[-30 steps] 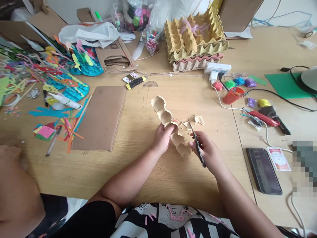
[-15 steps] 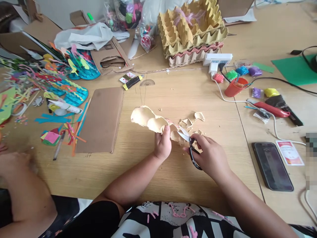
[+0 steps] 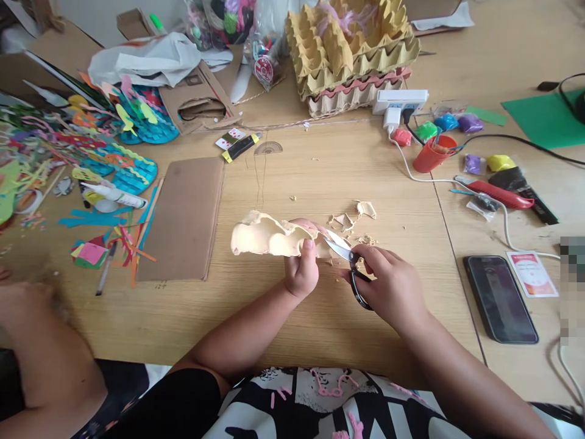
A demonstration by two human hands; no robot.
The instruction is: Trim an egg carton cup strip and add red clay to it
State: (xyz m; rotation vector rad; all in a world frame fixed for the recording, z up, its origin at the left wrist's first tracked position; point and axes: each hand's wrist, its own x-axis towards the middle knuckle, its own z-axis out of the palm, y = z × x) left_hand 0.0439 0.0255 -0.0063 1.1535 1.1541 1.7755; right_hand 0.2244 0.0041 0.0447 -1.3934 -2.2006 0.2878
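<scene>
A pale yellow strip of egg carton [image 3: 260, 236], its cups in a row, is gripped by my left hand [image 3: 302, 268] near its right end, thumb on the near side and fingers behind. My right hand [image 3: 393, 277] holds black-handled scissors [image 3: 360, 291]. The scissors' blades are parted and lie at the right end of the strip, by my left fingertips. Whether the blades have the carton between them I cannot make out. Torn carton scraps [image 3: 365, 210] lie on the table just beyond the scissors.
A cardboard sheet [image 3: 180, 219] and colourful paper strips lie to the left, near another person's arm [image 3: 41, 360]. Stacked egg trays [image 3: 351, 67] stand at the back beside a power strip [image 3: 401, 100]. Rightward are an orange cup [image 3: 432, 155], a white cable and a phone [image 3: 500, 299].
The egg carton strip has tilted, its left end dropping lower and showing more of its side. The scissors stay at its right end. The whole view has shifted slightly.
</scene>
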